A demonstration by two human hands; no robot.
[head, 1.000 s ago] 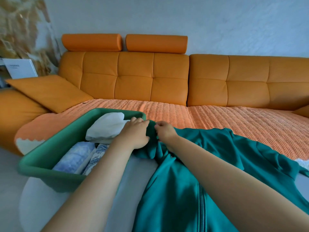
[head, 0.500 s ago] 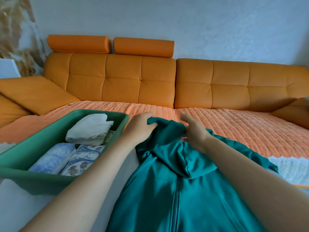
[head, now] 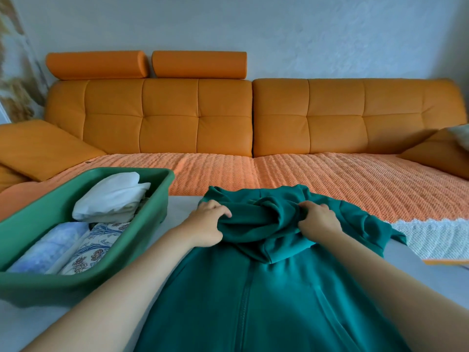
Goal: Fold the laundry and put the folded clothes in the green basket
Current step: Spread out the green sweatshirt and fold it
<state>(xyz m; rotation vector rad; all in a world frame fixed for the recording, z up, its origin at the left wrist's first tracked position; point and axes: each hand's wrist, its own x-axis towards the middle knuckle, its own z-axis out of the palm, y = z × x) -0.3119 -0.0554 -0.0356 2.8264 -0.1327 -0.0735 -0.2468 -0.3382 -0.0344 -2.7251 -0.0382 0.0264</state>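
Gripping bunched hood (head: 256, 224) of teal zip jacket (head: 253, 301) with both hands: left hand (head: 206, 223) clenched on hood's left side, right hand (head: 318, 222) clenched on its right. Laid zipper-up on grey desk (head: 181, 205), hood end toward far orange sofa (head: 198, 118), probably for flattening hood before folding. Parked just left of jacket: green basket (head: 76, 283), already holding folded pieces (head: 111, 199), within easy reach for drop-in.

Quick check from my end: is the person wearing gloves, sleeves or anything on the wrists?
No. The left hand and right hand are bare: no gloves, no visible rings. The left forearm and right forearm are uncovered down to the frame edge; no sleeve, watch or bracelet shows.
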